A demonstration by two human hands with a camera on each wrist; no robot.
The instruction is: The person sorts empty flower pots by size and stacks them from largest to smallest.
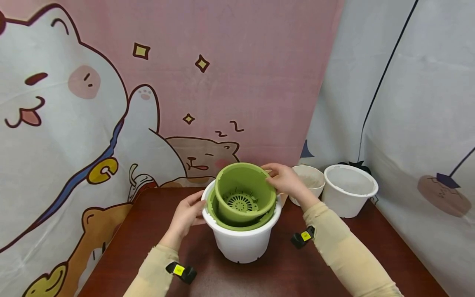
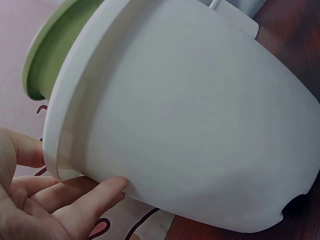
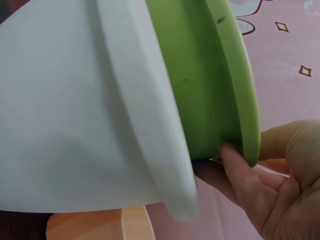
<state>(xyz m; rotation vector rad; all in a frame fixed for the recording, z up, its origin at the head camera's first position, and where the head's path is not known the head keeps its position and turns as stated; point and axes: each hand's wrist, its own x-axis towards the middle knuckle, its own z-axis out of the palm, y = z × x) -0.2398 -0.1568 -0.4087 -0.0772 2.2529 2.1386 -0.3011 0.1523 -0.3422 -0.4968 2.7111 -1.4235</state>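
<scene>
A large white flower pot (image 1: 243, 245) stands upright on the table, with a green pot (image 1: 222, 221) nested inside it. Tilted within that one sits a smaller green pot (image 1: 241, 175), its slotted bottom showing and its rim raised above the white rim. My left hand (image 1: 187, 212) grips the white pot's rim at its left side; in the left wrist view the fingers (image 2: 100, 197) lie under the rim against the wall. My right hand (image 1: 285, 180) pinches the upper green pot's rim at its right, fingers (image 3: 240, 167) beneath the lip.
Two more white pots stand at the back right, a smaller one (image 1: 309, 177) and a larger one (image 1: 349, 194). An orange pot (image 3: 100, 225) is partly hidden behind the white pot. The dark red table (image 1: 297, 270) meets cartoon-printed curtains (image 1: 259, 82) behind.
</scene>
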